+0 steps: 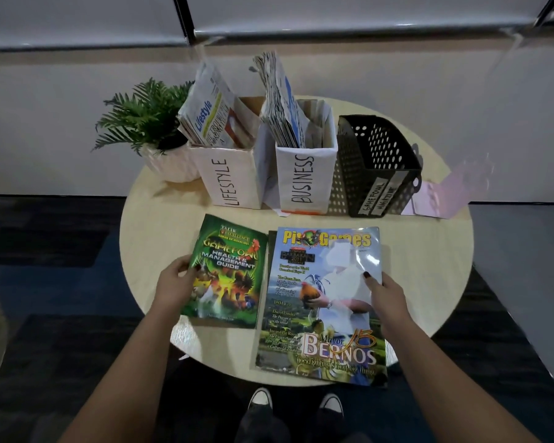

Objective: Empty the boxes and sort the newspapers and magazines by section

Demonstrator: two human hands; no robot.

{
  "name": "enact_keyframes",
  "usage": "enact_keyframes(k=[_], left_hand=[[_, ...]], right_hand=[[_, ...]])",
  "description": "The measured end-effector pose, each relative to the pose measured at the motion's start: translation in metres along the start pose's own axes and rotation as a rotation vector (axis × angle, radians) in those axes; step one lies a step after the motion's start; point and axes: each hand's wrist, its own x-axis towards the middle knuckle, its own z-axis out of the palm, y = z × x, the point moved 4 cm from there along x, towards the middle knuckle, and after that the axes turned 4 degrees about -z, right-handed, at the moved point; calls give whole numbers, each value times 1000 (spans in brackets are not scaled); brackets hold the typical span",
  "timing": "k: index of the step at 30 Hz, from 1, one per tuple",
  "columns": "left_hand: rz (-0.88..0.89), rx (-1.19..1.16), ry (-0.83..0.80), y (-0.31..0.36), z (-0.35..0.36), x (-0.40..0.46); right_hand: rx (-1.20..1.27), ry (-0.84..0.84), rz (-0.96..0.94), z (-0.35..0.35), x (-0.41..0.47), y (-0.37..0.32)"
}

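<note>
Green magazine (227,273) between left fingers (186,266).

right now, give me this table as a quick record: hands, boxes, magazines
left hand: holds left edge of green gamefowl guide
right hand: holds right edge of Pit Games magazine
lifestyle box: holds newspapers
business box: holds newspapers
black basket: labelled gamefowl magazine, looks empty
plant: left of the boxes
table: round, light wood

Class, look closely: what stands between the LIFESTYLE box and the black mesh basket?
In the head view, the BUSINESS box, stuffed with newspapers, stands between the LIFESTYLE box and the black mesh basket.
</note>
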Motion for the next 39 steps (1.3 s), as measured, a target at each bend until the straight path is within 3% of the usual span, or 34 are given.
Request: enact_keyframes(k=[5, 8, 10, 12, 14, 15, 18, 22, 32, 39], left_hand=[[-72, -306, -222, 33, 1, -10], [-85, -319, -381, 48, 26, -33], [-106, -179, -455, 43, 55, -50], [-74, 164, -480, 30, 82, -63], [36, 607, -389, 18, 98, -68], [65, 680, -334, 15, 102, -69], [-6, 474, -341, 11, 111, -75], [45, 559, -308, 15, 116, -80], [-149, 224, -360, 17, 101, -72], [-34, 165, -461, 23, 95, -65]], right_hand=[[9, 0, -15, 2, -2, -4], [31, -12, -11, 0, -3, -5], [37, -28, 4, -1, -4, -7], [30, -44, 13, -1, -4, -8], [-3, -51, -16, -3, -4, -11], [-15, -61, -37, -3, -3, -13], [-73, -106, -89, -3, -4, -18], [7, -159, -77, 4, -13, -21], [-62, -111, -64, 9, -9, -32], [-123, 26, -63, 15, -13, -48]])
